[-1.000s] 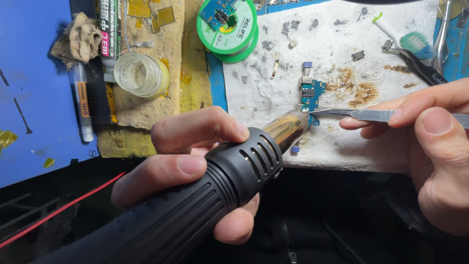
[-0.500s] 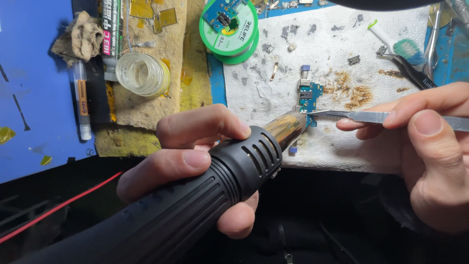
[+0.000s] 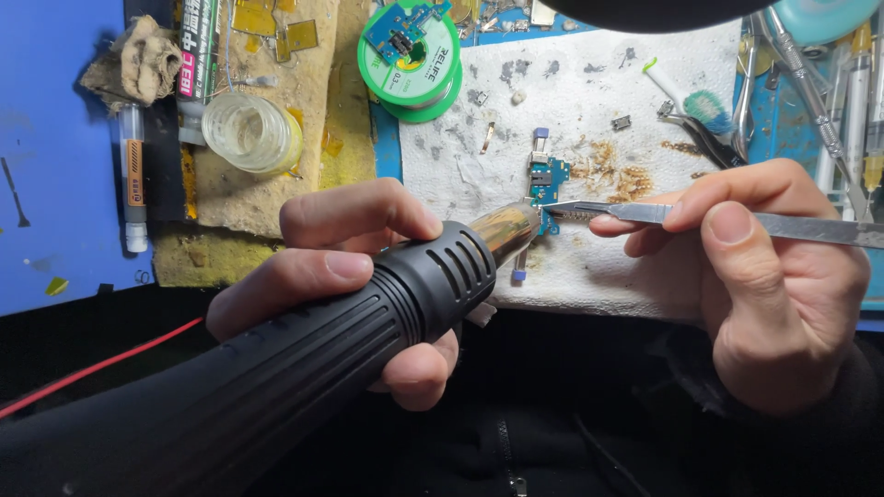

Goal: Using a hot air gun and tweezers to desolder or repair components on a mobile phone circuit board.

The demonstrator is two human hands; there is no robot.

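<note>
Head view, looking down on a workbench. The left hand point(image 3: 350, 285) is wrapped around the black ribbed handle of a hot-air gun point(image 3: 304, 359), fingers closed over the top and thumb underneath; the gun lies slanted from the lower left toward the upper right. Its metal nozzle point(image 3: 505, 230) ends just beside a small blue circuit board point(image 3: 547, 179), which lies on a stained white paper towel point(image 3: 589, 101) (brown patches mark the towel to the right of the board).

The right hand point(image 3: 773, 276) pinches a pair of steel tweezers point(image 3: 663, 213) between thumb and forefinger, the remaining fingers curled below. The tweezers lie nearly level, their tips pointing left and meeting the lower edge of the board, close to the nozzle mouth; whether anything is caught between the tips cannot be told.

Behind the left hand: a small clear glass jar point(image 3: 249, 133) standing on a worn tan pad point(image 3: 276, 184), a green solder spool point(image 3: 410, 60) with a second small board resting on it, a white pen-shaped tube point(image 3: 134, 179) lying on the blue mat point(image 3: 55, 184), and a crumpled brownish wad point(image 3: 138, 64). At the upper right, a toothbrush point(image 3: 695, 97) lies across the towel, with further steel hand tools point(image 3: 801, 74) beside it. A red wire point(image 3: 92, 368) runs across the dark lower left.
</note>
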